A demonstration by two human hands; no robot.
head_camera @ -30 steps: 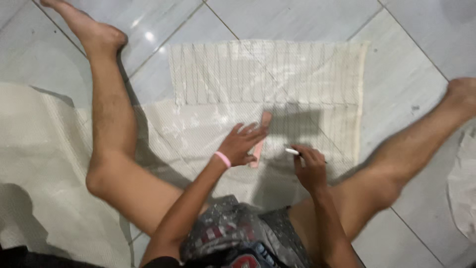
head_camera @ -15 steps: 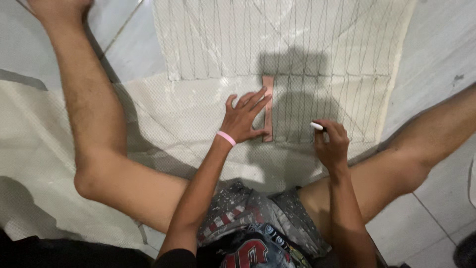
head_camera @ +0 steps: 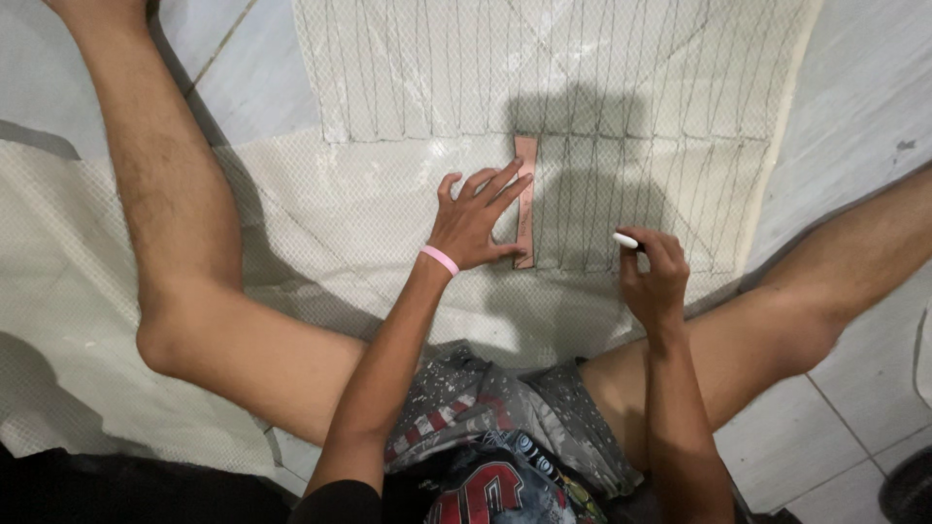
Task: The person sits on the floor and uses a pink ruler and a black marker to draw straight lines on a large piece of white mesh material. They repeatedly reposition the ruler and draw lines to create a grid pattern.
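The left hand (head_camera: 476,218) lies flat, fingers spread, on a narrow pinkish-brown strip (head_camera: 525,199) that runs straight up and down on a sheet of white mesh fabric (head_camera: 388,78) spread over the tiled floor (head_camera: 854,87); the palm and fingertips press the strip down rather than wrap it, so this grip is released and open, apparently to keep the strip from sliding and to give a firm straight edge. A pink band (head_camera: 440,259) circles that wrist. The right hand (head_camera: 652,277) is clenched around a white marker (head_camera: 626,241), its tip aimed left toward the strip but apart from it, hovering just above the fabric near the sheet's near edge. The strip sits among the dark parallel lines (head_camera: 621,184) ruled on the fabric, at the left end of the lower row, its long side parallel to them, which suggests it serves as a spacer and guide for ruling. To the left of the strip the lower band of fabric is unmarked. The person sits on the floor with bare legs splayed to either side of the sheet; the left leg (head_camera: 180,223) crosses the fabric's left part and the right leg (head_camera: 825,281) runs along its near right corner, hemming in the working area. The head's shadow (head_camera: 573,116) falls over the strip and dims the lines there. More pale cloth (head_camera: 58,291) lies under and beyond the left leg.
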